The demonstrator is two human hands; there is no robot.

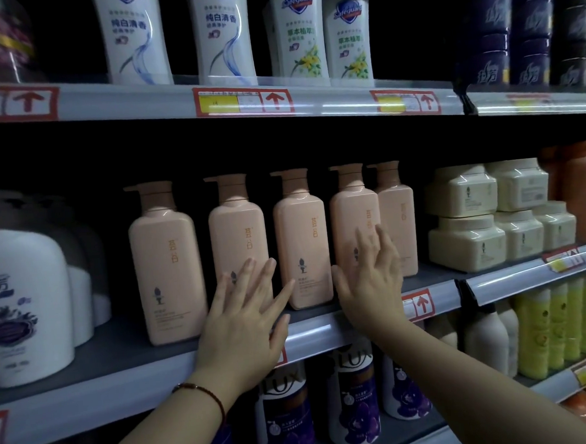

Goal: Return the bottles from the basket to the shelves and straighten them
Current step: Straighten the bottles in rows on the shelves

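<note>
Far left of the fingers, a big white plastic bottle w/ purple flower label (22, 303) stands on the grey middle shelf (121, 352). Next, five tall peach-pink square-shouldered plastic pump bottles stand upright in a row on that shelf: 1st pump bottle (165, 264) sits just left of the left hand's fingertips. Left hand (244, 322), red bead bracelet at the wrist, has fingers straight and spread, gripping nothing; fingertips lie over the lower front of the 2nd pump bottle (237, 239), thumb reaching toward the 3rd pump bottle (301, 238); contact can't be told. Right hand (370, 279) is likewise flat, fingers splayed, over the lower front of the 4th pump bottle (353, 218), w/ the 5th pump bottle (397, 212) just behind/right of the fingertips. Right of the fingers, cream faceted plastic jars (464, 218) are stacked two high. Below the hands, white-and-purple Lux bottles (352, 400) stand on the lower shelf.
</note>
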